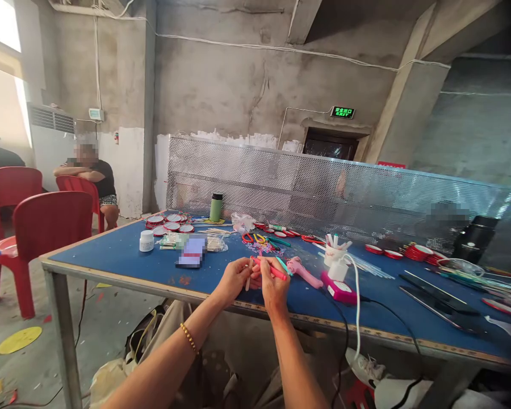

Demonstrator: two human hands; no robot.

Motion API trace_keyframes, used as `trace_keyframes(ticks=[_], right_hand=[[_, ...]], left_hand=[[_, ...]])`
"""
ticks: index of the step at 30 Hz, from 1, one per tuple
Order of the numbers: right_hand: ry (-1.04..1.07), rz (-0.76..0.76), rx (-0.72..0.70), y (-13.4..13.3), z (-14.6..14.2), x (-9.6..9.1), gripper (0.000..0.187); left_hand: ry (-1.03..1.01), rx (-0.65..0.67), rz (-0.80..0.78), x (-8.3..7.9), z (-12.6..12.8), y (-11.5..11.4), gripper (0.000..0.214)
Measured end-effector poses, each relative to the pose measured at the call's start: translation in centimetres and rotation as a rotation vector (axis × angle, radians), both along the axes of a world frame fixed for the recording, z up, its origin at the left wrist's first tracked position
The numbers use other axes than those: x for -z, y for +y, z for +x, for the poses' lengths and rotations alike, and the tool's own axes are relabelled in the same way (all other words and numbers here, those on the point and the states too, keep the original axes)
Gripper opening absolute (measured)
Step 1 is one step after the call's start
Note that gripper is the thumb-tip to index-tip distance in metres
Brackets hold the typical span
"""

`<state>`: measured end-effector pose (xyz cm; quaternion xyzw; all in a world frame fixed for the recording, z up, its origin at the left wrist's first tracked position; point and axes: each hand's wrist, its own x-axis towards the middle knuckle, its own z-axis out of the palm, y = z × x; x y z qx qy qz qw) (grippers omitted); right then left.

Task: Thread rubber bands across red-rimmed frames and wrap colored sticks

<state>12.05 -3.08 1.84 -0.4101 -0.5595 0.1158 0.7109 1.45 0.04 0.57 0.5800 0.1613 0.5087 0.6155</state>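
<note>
Left hand [237, 276]: fingertips pinching a slim pale stick [248, 279] over the near edge of the blue desk [123, 266]. Right hand [275, 288]: fingers closed around a pink pen-like tool [278, 272], one end by the left fingertips; contact with stick, cannot tell. Handling, as judged: both wrists best braced on the edge, stick held still, tool guided by fingertips, pressure light, as a thin stick may bend. Beyond, rightward: pink lumpy item [305, 274], best given elbow room; cup of pens [330, 257]. Farthest: perforated metal panel [238, 176].
</note>
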Motion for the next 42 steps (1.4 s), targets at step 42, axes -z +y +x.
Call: trace_keyframes(ticks=[42], right_hand=[[-0.014, 0.014, 0.063, 0.56, 0.26, 0.59, 0.024]], left_hand=[[0.014, 0.004, -0.004, 0.21, -0.02, 0.23, 0.043]])
